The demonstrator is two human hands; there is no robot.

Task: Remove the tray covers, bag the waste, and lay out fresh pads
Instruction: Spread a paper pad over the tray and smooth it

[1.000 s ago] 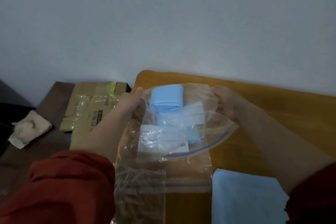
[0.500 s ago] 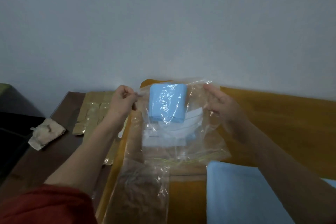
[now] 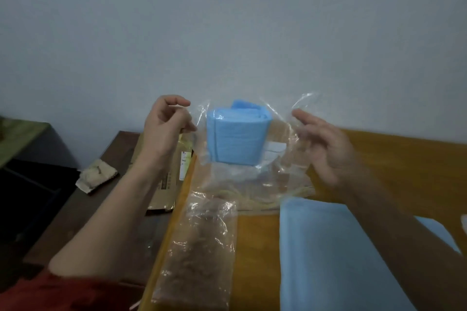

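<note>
A clear plastic bag [image 3: 255,179] is held up over the orange table [image 3: 394,159], with a folded blue pad [image 3: 237,139] and white slips inside it. My left hand [image 3: 164,124] pinches the bag's left edge between thumb and forefinger. My right hand [image 3: 326,144] is blurred at the bag's right side, its fingers stretched out against the plastic. A flat blue pad [image 3: 336,252] lies spread on the table at the lower right, partly under my right forearm.
A second clear bag [image 3: 199,252] with brownish contents lies along the table's left edge. Flattened brown packaging [image 3: 164,184] and a beige cloth [image 3: 97,175] sit on the dark side table [image 3: 83,212] to the left. The wall is close behind.
The bag has been lifted higher and the view has tilted up. My right hand's fingers have straightened from their grip on the bag's right edge. The left hand keeps its pinch.
</note>
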